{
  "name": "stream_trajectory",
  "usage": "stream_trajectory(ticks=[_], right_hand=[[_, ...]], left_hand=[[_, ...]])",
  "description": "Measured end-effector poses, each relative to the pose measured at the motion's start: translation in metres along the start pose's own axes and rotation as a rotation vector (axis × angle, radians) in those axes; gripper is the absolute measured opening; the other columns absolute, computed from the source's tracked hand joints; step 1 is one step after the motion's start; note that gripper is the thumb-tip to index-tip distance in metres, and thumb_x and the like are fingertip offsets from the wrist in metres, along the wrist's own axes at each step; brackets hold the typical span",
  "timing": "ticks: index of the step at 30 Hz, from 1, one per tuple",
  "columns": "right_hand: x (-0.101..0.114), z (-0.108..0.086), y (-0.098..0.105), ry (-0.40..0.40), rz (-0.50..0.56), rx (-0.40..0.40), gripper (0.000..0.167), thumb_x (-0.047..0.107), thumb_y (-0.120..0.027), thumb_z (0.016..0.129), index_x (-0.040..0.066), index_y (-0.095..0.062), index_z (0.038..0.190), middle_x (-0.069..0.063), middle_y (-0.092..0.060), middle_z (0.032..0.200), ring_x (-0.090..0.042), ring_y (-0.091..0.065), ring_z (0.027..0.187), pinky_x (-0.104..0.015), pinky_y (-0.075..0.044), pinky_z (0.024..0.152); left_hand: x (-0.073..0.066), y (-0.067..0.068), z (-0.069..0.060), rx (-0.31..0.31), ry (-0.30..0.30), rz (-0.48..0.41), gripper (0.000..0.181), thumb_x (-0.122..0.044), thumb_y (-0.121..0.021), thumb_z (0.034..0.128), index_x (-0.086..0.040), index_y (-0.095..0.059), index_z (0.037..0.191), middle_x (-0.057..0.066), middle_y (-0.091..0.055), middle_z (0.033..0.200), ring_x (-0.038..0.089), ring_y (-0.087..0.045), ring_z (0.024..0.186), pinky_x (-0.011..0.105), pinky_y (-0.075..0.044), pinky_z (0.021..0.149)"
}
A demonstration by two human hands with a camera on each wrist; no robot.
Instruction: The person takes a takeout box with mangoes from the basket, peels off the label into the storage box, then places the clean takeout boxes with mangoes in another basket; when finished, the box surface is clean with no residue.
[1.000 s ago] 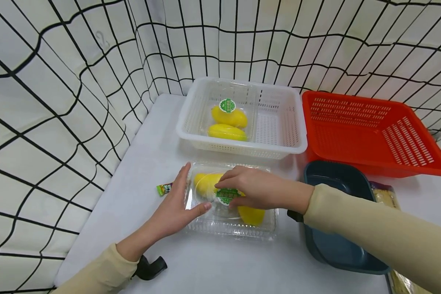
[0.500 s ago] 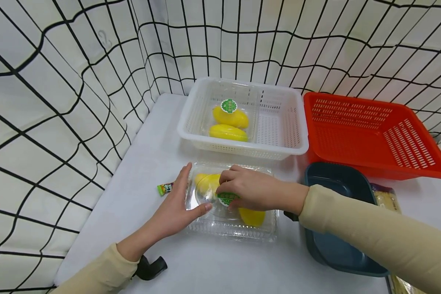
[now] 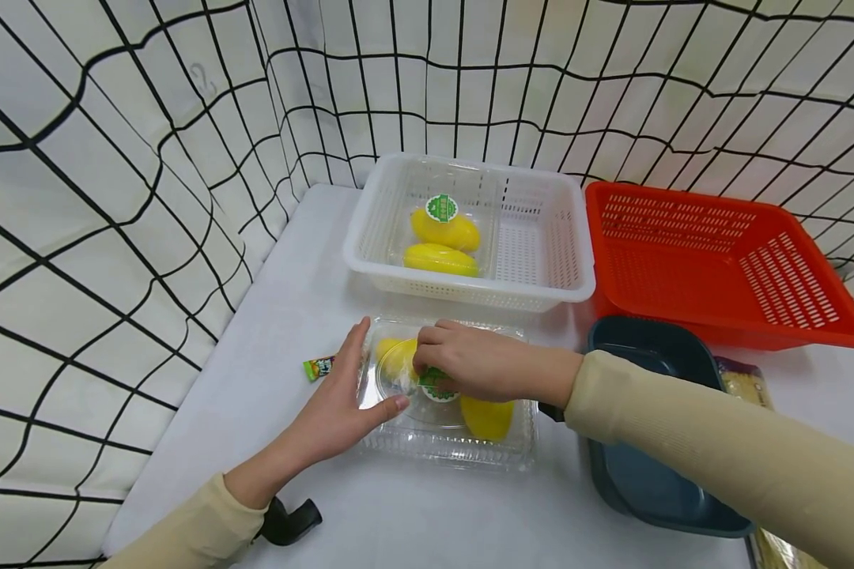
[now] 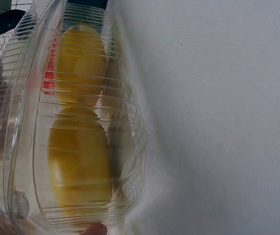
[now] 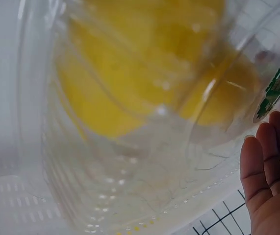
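A clear plastic clamshell box (image 3: 448,449) lies on the white table with yellow, mango-like fruits (image 3: 487,417) inside. On its lid is a round green and white sticker (image 3: 436,382). My right hand (image 3: 477,362) reaches over from the right and pinches the sticker's upper edge, which looks lifted. In the right wrist view the sticker (image 5: 274,93) stands tilted by the fingertips. Along the box's left side rests my left hand (image 3: 338,407), fingers straight and thumb over the near corner. The left wrist view shows the box wall (image 4: 125,161) and one fingertip (image 4: 95,229).
Behind the box stands a white basket (image 3: 398,278) with another stickered box of yellow fruits (image 3: 444,229). A red basket (image 3: 726,261) and a dark blue tub (image 3: 665,474) are at the right. A small green candy packet (image 3: 318,368) lies left; black mesh (image 3: 455,87) surrounds the table.
My right fingers have closed on the sticker and its upper part has come up, while the hand shifted slightly left. The left hand has stayed at the box's side.
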State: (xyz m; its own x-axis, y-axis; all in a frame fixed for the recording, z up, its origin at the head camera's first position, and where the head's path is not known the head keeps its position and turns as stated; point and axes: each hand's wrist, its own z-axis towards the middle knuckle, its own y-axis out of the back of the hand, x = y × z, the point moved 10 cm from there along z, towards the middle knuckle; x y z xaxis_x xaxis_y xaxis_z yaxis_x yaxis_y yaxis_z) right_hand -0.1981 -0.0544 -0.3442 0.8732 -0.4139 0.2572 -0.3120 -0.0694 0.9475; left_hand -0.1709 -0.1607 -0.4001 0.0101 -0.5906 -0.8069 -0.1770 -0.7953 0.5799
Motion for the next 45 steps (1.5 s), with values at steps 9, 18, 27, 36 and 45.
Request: stream_trajectory(ticks=[9,18,27,36,45], right_hand=[[0.002,0.009,0.002,-0.001,-0.028,0.028,0.023,0.019,-0.08,0.089,0.012,-0.072,0.109,0.0,-0.068,0.105,-0.016,-0.06,0.101,-0.025,-0.054,0.099],[0.003,0.009,0.005,0.035,0.015,0.004,0.025,0.017,-0.081,0.088,0.012,-0.074,0.112,0.001,-0.072,0.104,-0.016,-0.062,0.1,-0.025,-0.055,0.096],[0.006,0.008,0.009,0.056,-0.036,-0.024,0.018,0.019,-0.081,0.089,0.014,-0.08,0.105,0.0,-0.071,0.101,-0.015,-0.063,0.094,-0.023,-0.057,0.093],[0.02,0.001,0.014,0.213,-0.27,-0.127,0.008,0.019,-0.081,0.088,0.016,-0.08,0.095,0.005,-0.073,0.089,-0.013,-0.064,0.082,-0.021,-0.057,0.082],[0.034,-0.035,0.023,0.397,-0.531,-0.274,0.011,0.023,-0.083,0.087,0.019,-0.079,0.096,0.008,-0.077,0.091,-0.009,-0.07,0.084,-0.022,-0.057,0.082]], left_hand=[[0.0,0.0,-0.001,0.0,0.001,-0.005,0.109,-0.036,-0.076,0.0904,-0.012,-0.001,0.165,0.015,-0.003,0.173,0.042,-0.011,0.158,0.07,-0.023,0.12],[0.0,0.001,-0.001,0.0,-0.001,-0.009,0.108,-0.036,-0.076,0.0906,-0.013,-0.001,0.165,0.014,-0.003,0.173,0.041,-0.01,0.159,0.07,-0.022,0.12],[0.0,0.0,-0.001,0.001,-0.013,-0.005,0.108,-0.036,-0.076,0.091,-0.011,-0.001,0.165,0.014,-0.004,0.173,0.041,-0.012,0.158,0.067,-0.023,0.121],[0.001,0.002,-0.001,-0.003,-0.002,0.008,0.109,-0.037,-0.077,0.0902,-0.012,-0.001,0.165,0.014,-0.004,0.173,0.042,-0.013,0.158,0.067,-0.025,0.121],[0.0,0.001,0.0,-0.005,-0.007,0.013,0.11,-0.037,-0.077,0.0899,-0.011,-0.001,0.165,0.016,-0.004,0.173,0.043,-0.012,0.158,0.068,-0.023,0.12]])
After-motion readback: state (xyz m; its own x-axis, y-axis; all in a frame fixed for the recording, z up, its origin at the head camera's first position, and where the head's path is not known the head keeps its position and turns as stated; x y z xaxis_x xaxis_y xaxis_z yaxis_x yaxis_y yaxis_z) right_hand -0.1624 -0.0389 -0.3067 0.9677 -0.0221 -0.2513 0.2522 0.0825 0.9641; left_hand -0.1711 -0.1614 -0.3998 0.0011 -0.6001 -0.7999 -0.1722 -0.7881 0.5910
